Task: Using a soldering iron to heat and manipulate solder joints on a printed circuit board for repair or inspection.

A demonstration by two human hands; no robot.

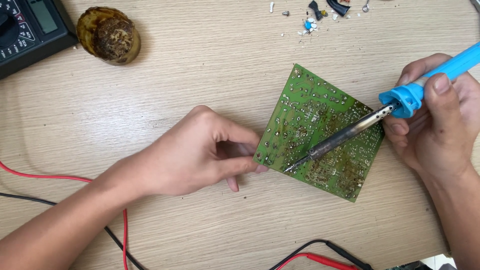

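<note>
Circuit board (320, 131) is lying solder side up on the wooden worktop (200, 60), turned corner-on to me like a diamond, roughly in the middle between my hands. It looks light and stiff, thin green laminate, so I'd guess it skates around if you poke it without pinning it. My left hand (200, 152) has its grip closed lightly on the near left corner, thumb and fingertips pinching the edge, which seems the right spot since the face is all solder joints and probably prickly. My right hand (437, 117) is wrapped shut round the blue handle of the soldering iron (380, 117), pen style, with the dark tip touching down near the board's lower left area. That metal barrel is surely hot, so handle only. Off to the side there's a multimeter (27, 30), a tin of crusty flux (109, 36), and red and black test leads (320, 257).
</note>
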